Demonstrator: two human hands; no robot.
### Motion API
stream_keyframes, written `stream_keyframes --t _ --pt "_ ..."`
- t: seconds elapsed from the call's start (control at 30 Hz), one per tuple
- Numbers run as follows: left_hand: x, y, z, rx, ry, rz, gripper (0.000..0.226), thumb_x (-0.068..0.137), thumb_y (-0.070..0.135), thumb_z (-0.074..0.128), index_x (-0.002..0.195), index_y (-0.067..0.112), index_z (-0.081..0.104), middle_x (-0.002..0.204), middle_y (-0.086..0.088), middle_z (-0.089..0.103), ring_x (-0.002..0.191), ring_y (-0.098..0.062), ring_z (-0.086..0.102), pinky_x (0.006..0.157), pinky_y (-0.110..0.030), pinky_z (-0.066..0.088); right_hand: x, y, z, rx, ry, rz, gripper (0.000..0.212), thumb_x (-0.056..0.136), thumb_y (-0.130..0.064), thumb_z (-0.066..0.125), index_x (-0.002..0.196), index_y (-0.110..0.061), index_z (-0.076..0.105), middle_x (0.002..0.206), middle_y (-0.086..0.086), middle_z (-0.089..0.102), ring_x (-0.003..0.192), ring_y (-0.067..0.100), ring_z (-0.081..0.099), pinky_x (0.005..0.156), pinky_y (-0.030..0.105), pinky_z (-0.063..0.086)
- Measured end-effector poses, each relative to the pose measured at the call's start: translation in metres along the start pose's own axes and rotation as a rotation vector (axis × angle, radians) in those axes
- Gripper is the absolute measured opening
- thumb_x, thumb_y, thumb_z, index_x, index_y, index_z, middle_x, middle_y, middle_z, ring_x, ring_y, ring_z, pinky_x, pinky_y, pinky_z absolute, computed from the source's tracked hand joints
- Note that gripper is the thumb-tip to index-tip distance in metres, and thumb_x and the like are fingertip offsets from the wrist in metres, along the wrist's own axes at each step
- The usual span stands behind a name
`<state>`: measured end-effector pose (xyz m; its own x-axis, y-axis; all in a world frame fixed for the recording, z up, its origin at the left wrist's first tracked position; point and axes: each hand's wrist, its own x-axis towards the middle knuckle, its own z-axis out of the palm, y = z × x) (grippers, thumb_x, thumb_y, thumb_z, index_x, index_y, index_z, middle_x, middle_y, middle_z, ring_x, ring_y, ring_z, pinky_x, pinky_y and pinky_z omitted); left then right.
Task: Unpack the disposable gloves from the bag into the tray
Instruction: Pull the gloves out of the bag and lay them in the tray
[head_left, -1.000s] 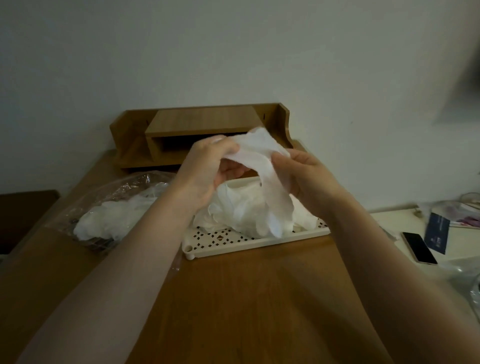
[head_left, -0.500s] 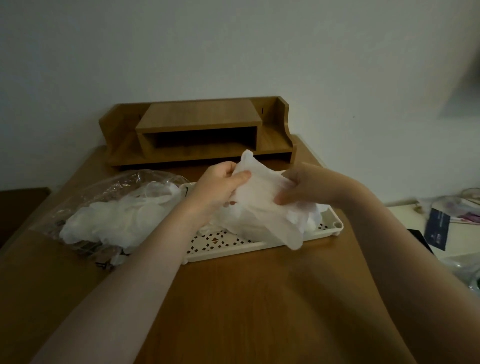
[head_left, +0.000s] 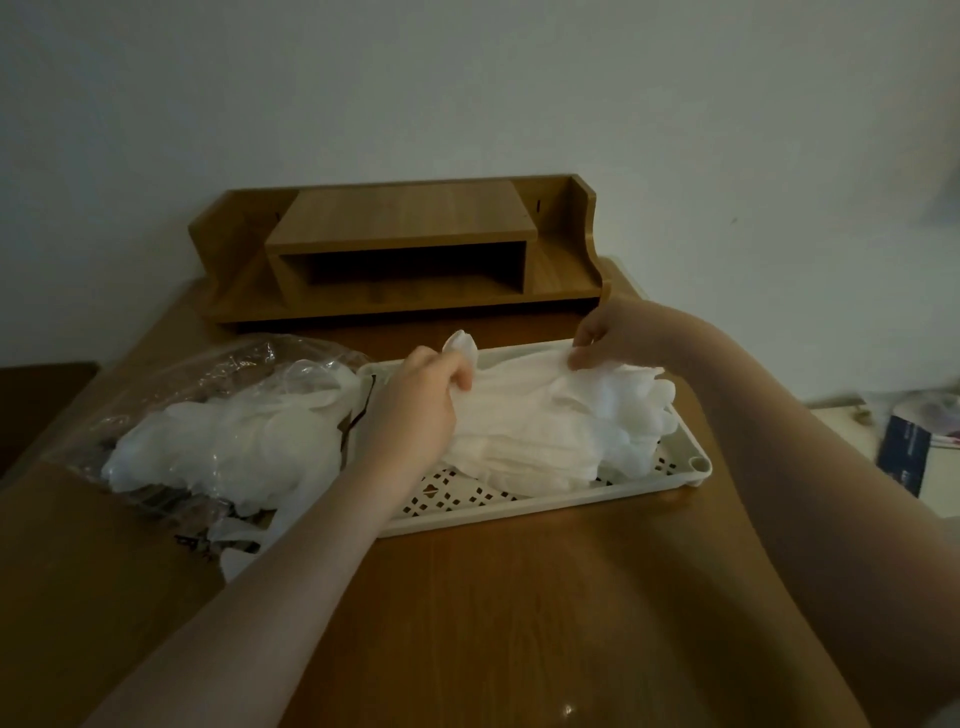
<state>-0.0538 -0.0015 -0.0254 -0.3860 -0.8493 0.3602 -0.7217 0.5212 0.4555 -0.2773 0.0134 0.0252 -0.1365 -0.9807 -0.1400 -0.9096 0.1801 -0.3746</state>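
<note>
A white perforated tray (head_left: 524, 505) lies on the wooden table and holds a pile of white disposable gloves (head_left: 561, 441). One glove (head_left: 514, 376) is stretched flat across the top of the pile. My left hand (head_left: 421, 400) grips its left end, where a bit of glove sticks up above my fingers. My right hand (head_left: 618, 335) pinches its right end near the tray's far rim. Left of the tray lies a clear plastic bag (head_left: 208, 415) with more white gloves inside.
A wooden desk organiser (head_left: 400, 249) stands against the wall behind the tray. At the right, off the table, a lower white surface holds a dark blue booklet (head_left: 904, 457) and other items. The brown table (head_left: 519, 623) runs toward me.
Both hands have lowered the glove from chest height down onto the pile in the tray and have drawn apart, spreading it flat. The view has tilted down.
</note>
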Motion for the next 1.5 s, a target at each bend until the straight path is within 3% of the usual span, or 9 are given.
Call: stream_keyframes --t 0.27,0.37,0.53,0.7,0.9,1.1,1.27,1.37,1.5 --pt "0.001 -0.003 -0.002 0.302 -0.151 -0.019 0.048 0.092 0.035 0.052 0.136 0.019 0.041 0.128 -0.003 0.041 0.102 -0.019 0.051 0.068 -0.023 0.039 -0.006 -0.015 0.036 -0.186 0.422 -0.124 0.031 0.093 -0.023 0.058 0.123 -0.021 0.055 0.132 0.003 0.049 0.123 0.026 0.045 0.104 0.039 0.039" --pt "0.002 0.001 -0.003 0.311 -0.122 0.004 0.051 0.092 0.040 0.052 0.136 0.016 0.041 0.129 -0.003 0.043 0.105 -0.020 0.053 0.071 -0.024 0.043 -0.019 -0.025 0.051 -0.241 0.286 -0.337 0.024 0.094 -0.027 0.053 0.117 -0.024 0.059 0.129 -0.002 0.052 0.120 0.019 0.046 0.102 0.032 0.035" --pt "0.005 0.012 -0.008 0.024 -0.088 -0.038 0.041 0.097 0.023 0.046 0.138 0.016 0.043 0.134 -0.002 0.044 0.101 -0.015 0.054 0.075 -0.022 0.039 -0.017 -0.012 0.057 -0.364 0.144 -0.265 0.041 0.094 -0.016 0.047 0.133 -0.031 0.050 0.140 -0.004 0.049 0.133 0.020 0.035 0.115 0.037 0.015" --pt "0.013 0.020 -0.011 -0.130 -0.062 -0.097 0.042 0.096 0.014 0.049 0.138 0.017 0.043 0.141 -0.002 0.042 0.122 -0.017 0.045 0.084 -0.017 0.031 -0.019 -0.002 0.045 -0.413 0.312 -0.337 0.022 0.097 -0.023 0.049 0.112 -0.026 0.064 0.117 -0.003 0.061 0.114 0.020 0.046 0.109 0.032 0.022" --pt "0.007 0.016 -0.003 0.072 -0.155 -0.079 0.052 0.095 0.022 0.051 0.143 0.013 0.034 0.140 -0.007 0.037 0.105 -0.020 0.052 0.078 -0.022 0.036 -0.040 0.018 0.033 -0.398 0.479 -0.487 0.014 0.080 -0.004 0.070 0.085 -0.017 0.066 0.083 0.002 0.060 0.081 0.022 0.051 0.077 0.029 0.034" --pt "-0.001 0.005 0.004 0.279 -0.237 -0.074 0.048 0.093 0.030 0.054 0.134 0.008 0.041 0.136 -0.010 0.034 0.080 -0.015 0.049 0.061 -0.023 0.037 -0.051 0.025 0.045 -0.612 0.219 -0.341 0.015 0.091 -0.014 0.056 0.087 -0.029 0.053 0.097 -0.010 0.056 0.109 0.019 0.043 0.108 0.033 0.022" --pt "-0.006 0.007 -0.010 0.386 -0.169 -0.044 0.049 0.091 0.042 0.051 0.132 0.015 0.048 0.134 -0.009 0.033 0.105 -0.023 0.050 0.072 -0.028 0.044 -0.062 0.007 0.034 -0.375 0.317 -0.266 0.009 0.090 -0.027 0.046 0.089 -0.022 0.054 0.087 -0.006 0.051 0.096 0.016 0.044 0.108 0.037 0.027" --pt "-0.009 0.030 -0.012 0.353 0.071 0.180 0.040 0.096 0.025 0.044 0.135 0.015 0.047 0.142 -0.007 0.033 0.123 -0.024 0.039 0.095 -0.033 0.038 -0.053 -0.011 0.041 -0.236 0.383 -0.283 0.024 0.097 -0.030 0.043 0.114 -0.017 0.055 0.113 0.000 0.055 0.107 0.017 0.048 0.100 0.029 0.034" --pt "0.001 0.031 0.023 0.372 -0.279 0.309 0.048 0.102 0.025 0.027 0.148 0.011 0.023 0.156 -0.007 0.018 0.144 -0.019 0.012 0.117 -0.032 0.005 -0.029 -0.020 0.087 -0.376 0.082 -0.280 0.057 0.099 -0.046 0.029 0.149 -0.020 0.023 0.157 0.002 0.021 0.146 0.023 0.012 0.119 0.042 0.004"
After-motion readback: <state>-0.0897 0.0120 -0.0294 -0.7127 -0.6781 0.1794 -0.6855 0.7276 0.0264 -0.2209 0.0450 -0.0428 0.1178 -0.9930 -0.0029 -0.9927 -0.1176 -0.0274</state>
